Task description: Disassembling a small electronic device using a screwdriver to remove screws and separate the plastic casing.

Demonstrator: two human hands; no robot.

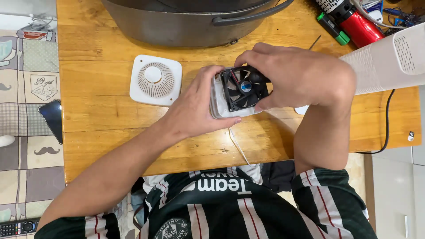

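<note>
While both hands (248,95) clasp it, each grip encloses the black fan (243,88).

The surface (110,115) is varnished wood, warm orange-brown, with a soft sheen and visible plank joints. On it lies a white grille cover (155,80) of matt moulded plastic, slotted in a ring. The black fan (242,87) looks like smooth, slightly glossy plastic, set in a pale housing (218,108) of translucent white plastic (its hub carries a shiny blue sticker). The big pot (186,24) is dull grey metal, brushed and a little scuffed. A red tool (361,27) gleams like glossy plastic or lacquered metal. The white perforated casing (385,62) is matt plastic. The floor mat (31,88) is printed cloth.
</note>
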